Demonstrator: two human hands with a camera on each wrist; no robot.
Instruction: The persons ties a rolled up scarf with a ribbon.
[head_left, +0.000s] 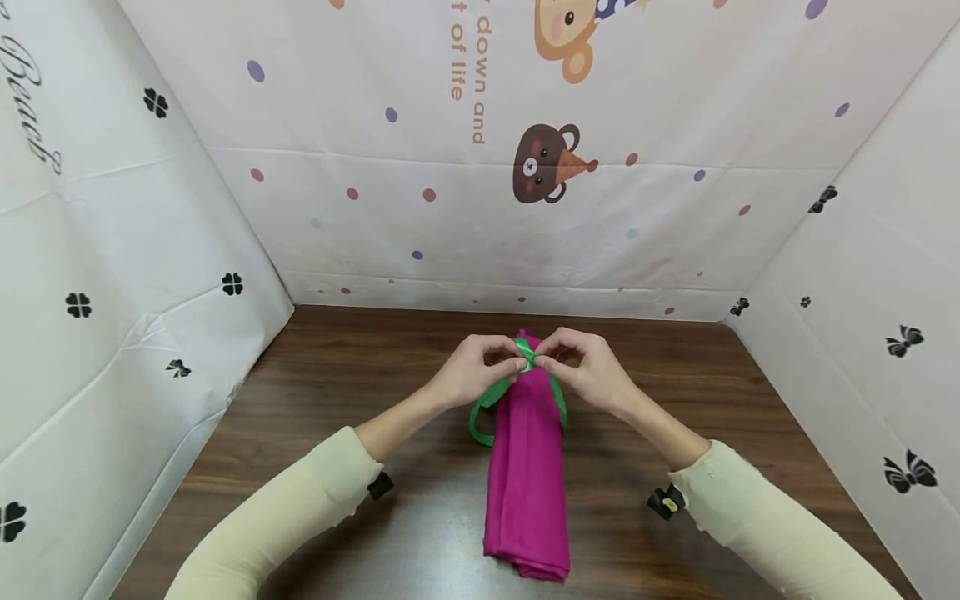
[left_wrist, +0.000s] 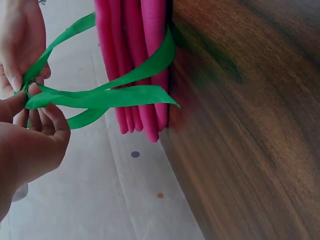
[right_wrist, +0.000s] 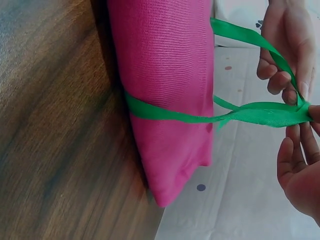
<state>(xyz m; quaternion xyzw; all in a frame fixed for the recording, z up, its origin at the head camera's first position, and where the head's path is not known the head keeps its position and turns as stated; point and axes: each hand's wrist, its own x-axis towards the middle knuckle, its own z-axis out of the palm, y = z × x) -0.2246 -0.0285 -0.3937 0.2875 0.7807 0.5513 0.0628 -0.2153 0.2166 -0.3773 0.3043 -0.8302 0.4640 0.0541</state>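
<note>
Bench (head_left: 337,367), dark brown wood-grain: spans the lower half of the head frame and carries the bundle.

Left hand (head_left: 476,367), bare, left of the bundle's far end: thumb and fingers brought together, pinching ribbon.

Ribbon (left_wrist: 145,96), bright green, narrow, satin-like fabric: strands run down both sides of the bundle, with a loop at its left. The gathered crossing stands clear of the cloth, as both wrist views show. One cut tail dangles free at centre of the left wrist frame.

Bundle (head_left: 528,475), magenta ribbed cloth, folded long and narrow: lies lengthwise, centre to lower centre.

Right hand (head_left: 585,367), bare, right of the crossing: fingers likewise closed on ribbon.

Step in hand, by judgement: knotting or bow-forming. Next move seems to call for keeping both pinches and drawing the crossing snug to the cloth.
</note>
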